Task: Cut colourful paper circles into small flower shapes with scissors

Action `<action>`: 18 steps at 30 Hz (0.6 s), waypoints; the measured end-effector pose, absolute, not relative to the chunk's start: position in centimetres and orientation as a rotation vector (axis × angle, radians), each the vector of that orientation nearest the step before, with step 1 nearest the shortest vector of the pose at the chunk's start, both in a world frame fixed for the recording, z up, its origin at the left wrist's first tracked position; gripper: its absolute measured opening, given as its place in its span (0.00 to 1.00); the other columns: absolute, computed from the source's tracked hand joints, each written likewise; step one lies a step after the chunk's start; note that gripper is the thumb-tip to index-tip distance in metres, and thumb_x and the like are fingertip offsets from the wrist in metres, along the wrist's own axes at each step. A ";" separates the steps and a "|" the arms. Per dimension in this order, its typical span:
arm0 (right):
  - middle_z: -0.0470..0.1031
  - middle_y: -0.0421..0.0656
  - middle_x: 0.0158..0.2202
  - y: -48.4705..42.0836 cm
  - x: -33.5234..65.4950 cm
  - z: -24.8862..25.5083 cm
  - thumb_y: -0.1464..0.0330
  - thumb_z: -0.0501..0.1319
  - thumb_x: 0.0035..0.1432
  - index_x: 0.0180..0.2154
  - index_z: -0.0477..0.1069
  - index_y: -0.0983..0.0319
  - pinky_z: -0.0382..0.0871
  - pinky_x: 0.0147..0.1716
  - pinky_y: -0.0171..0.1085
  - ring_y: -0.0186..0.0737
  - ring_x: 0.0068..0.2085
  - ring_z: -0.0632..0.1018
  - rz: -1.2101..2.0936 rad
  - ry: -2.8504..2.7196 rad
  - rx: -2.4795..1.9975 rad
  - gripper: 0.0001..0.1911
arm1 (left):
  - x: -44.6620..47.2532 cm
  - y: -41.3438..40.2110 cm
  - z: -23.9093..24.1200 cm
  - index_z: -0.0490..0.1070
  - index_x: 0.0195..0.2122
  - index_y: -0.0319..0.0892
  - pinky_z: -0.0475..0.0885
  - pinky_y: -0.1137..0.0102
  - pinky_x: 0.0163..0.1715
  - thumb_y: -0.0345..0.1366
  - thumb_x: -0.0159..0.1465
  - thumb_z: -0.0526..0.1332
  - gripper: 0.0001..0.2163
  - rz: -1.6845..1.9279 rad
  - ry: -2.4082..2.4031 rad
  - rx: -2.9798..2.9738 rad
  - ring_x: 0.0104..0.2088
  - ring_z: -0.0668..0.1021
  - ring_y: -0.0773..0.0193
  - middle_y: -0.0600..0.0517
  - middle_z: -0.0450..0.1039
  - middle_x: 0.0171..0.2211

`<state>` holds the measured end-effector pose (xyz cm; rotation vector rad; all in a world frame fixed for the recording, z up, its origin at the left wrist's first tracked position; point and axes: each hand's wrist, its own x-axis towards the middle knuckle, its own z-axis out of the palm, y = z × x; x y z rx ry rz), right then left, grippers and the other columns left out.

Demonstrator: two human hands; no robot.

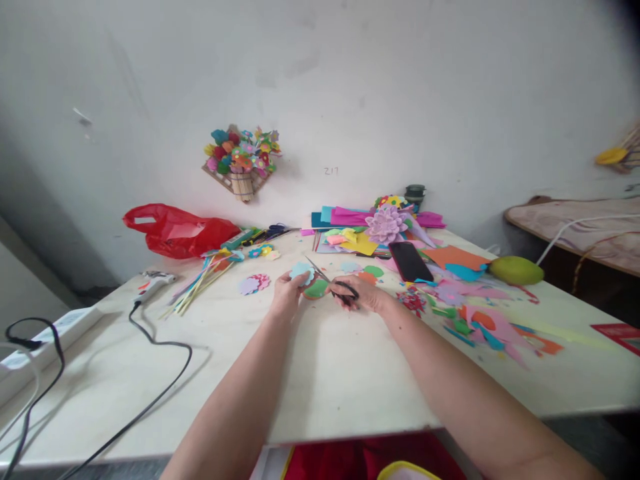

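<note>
My left hand (287, 293) pinches a light blue scalloped paper flower (302, 273) over the middle of the table. Black-handled scissors (346, 291) are gripped in my right hand (364, 294), their blades pointing up and left toward the flower's edge. Whether the blades touch the paper I cannot tell. Just below the blades lies a green paper circle (315, 289). Beyond my right hand rest another green circle and an orange piece (369, 276). Left of my left hand lie lilac and pink scalloped flowers (254, 285).
A glue gun (159, 283) with a trailing black cord and a power strip (50, 340) occupy the left side. A red plastic bag (183, 231) sits at the back left. Paper scraps (493, 327), a phone (410, 262) and a yellow-green oval object (517, 270) are to the right.
</note>
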<state>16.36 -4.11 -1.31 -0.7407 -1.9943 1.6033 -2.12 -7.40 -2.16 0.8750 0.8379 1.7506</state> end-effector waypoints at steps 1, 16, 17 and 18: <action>0.68 0.36 0.19 -4.1 16.4 -1.3 0.56 0.60 0.51 0.28 0.65 0.64 0.52 0.10 0.27 0.27 0.16 0.68 1.600 -1.995 -0.739 0.16 | -2.2 -7.4 -2.2 0.76 0.26 0.36 0.72 0.63 0.42 0.33 0.39 0.72 0.13 1.743 0.838 0.883 0.31 0.78 0.61 0.49 0.77 0.27; 0.67 0.36 0.18 -4.5 16.1 -0.9 0.57 0.59 0.51 0.26 0.64 0.64 0.52 0.10 0.27 0.27 0.15 0.67 1.506 -2.045 -0.743 0.16 | -2.3 -7.5 -2.2 0.76 0.24 0.36 0.70 0.70 0.33 0.33 0.39 0.73 0.11 1.675 0.843 0.941 0.26 0.76 0.65 0.50 0.76 0.24; 0.67 0.36 0.18 -4.5 16.1 -0.9 0.57 0.59 0.51 0.26 0.64 0.64 0.53 0.10 0.27 0.27 0.15 0.66 1.507 -2.044 -0.740 0.16 | -2.3 -7.5 -2.2 0.76 0.24 0.36 0.70 0.70 0.33 0.33 0.40 0.73 0.11 1.677 0.841 0.942 0.26 0.76 0.66 0.50 0.76 0.24; 0.67 0.36 0.18 -4.5 16.1 -0.9 0.57 0.59 0.51 0.25 0.64 0.64 0.53 0.10 0.27 0.27 0.15 0.66 1.508 -2.043 -0.739 0.16 | -2.3 -7.5 -2.2 0.76 0.24 0.36 0.70 0.70 0.33 0.33 0.40 0.73 0.11 1.677 0.841 0.943 0.26 0.76 0.66 0.50 0.76 0.24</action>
